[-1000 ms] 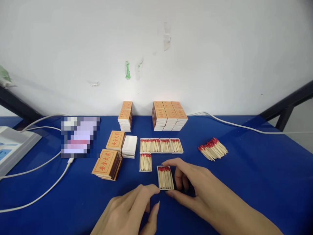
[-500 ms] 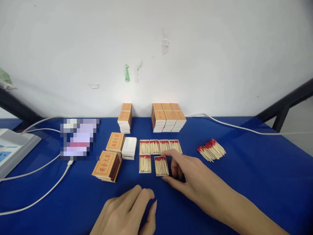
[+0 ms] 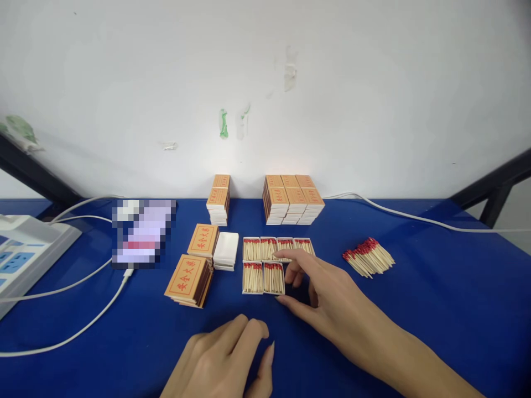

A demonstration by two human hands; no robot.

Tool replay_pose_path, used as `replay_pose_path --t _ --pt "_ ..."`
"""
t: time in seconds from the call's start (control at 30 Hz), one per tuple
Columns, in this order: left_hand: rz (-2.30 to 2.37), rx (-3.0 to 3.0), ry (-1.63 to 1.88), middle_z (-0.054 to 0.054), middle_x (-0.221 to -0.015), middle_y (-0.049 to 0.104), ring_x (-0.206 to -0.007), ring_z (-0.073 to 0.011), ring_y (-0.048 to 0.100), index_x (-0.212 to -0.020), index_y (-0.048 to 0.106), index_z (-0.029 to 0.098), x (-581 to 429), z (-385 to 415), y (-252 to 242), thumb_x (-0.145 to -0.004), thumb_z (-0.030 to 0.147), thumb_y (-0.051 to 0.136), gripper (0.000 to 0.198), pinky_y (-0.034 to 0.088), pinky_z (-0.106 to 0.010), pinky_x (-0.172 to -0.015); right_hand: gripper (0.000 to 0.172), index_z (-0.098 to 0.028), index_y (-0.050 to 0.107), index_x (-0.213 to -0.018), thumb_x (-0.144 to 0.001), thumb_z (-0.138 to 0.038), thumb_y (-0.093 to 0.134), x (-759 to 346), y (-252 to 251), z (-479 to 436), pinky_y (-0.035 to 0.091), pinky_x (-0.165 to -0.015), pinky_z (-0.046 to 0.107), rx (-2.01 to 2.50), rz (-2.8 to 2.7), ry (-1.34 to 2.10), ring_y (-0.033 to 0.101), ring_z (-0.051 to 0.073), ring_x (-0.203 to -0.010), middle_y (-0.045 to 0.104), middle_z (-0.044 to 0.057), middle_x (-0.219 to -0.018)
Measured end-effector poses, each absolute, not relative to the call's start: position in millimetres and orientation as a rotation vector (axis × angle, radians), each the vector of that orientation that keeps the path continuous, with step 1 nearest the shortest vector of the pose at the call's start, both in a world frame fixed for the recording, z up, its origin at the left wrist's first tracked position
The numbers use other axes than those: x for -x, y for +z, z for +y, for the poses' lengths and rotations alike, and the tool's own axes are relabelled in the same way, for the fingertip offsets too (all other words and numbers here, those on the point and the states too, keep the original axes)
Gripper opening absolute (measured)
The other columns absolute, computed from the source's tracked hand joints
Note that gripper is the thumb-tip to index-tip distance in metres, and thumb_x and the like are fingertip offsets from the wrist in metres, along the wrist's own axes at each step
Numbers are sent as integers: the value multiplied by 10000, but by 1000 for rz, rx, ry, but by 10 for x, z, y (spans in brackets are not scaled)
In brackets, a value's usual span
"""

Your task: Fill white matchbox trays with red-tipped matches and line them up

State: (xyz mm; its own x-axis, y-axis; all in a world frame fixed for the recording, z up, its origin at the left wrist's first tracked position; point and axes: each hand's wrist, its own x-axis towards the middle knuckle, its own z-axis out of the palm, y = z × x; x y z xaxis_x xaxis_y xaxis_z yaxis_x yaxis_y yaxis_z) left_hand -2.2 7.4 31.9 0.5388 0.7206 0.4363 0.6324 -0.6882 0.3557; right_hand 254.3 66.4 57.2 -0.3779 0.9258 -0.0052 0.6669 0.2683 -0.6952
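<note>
My right hand [image 3: 319, 282] spans a matchbox tray [image 3: 274, 279] filled with red-headed matches, its index finger at the far edge and its thumb at the near edge. That tray sits beside another filled tray [image 3: 253, 278], below a row of several more filled trays [image 3: 251, 250]. The right index finger partly covers that row. My left hand [image 3: 224, 359] rests nearer to me on the blue table, fingers curled loosely, thumb apart from the index finger, nothing visible in it. Left of the trays are stacked white trays [image 3: 226, 247] and orange matchbox sleeves [image 3: 186, 280].
A pile of loose matches [image 3: 369, 257] lies to the right. Stacked matchboxes [image 3: 294, 202] and a smaller stack [image 3: 218, 202] stand by the wall. A blurred phone [image 3: 145, 232], white cables [image 3: 112, 307] and a power strip [image 3: 33, 254] occupy the left side.
The tray at my right hand has slid left, closing the gap to the filled tray beside it. My left hand stays in nearly the same pose. The view has shifted slightly.
</note>
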Motion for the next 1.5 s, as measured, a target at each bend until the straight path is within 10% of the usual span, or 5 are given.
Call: replay_pose_path --t 0.6,0.97,1.5 --pt "1151 -2629 909 72 -824 660 -519 -140 691 -1171 601 249 -16 139 323 -1059 47 554 236 501 -320 -440 370 -323 582 -1460 -1113 -240 681 -2619 618 632 629 -737 331 1490 -2126 996 678 141 -782 726 20 -1240" --pt "1057 -2663 928 55 -798 699 -531 -172 743 -1109 647 228 -43 115 300 -1016 27 543 244 529 -354 -400 211 -245 746 -1318 -1195 -199 582 -2117 914 779 650 -907 366 1075 -2276 313 771 212 -1083 755 82 -1234" --pt "1032 -2742 1159 93 -665 607 -424 -121 612 -934 617 249 -97 133 319 -1078 35 475 295 432 -342 -370 147 -186 788 -1070 -1138 -106 684 -1959 827 797 558 -804 340 929 -2174 183 663 195 -953 726 50 -1031"
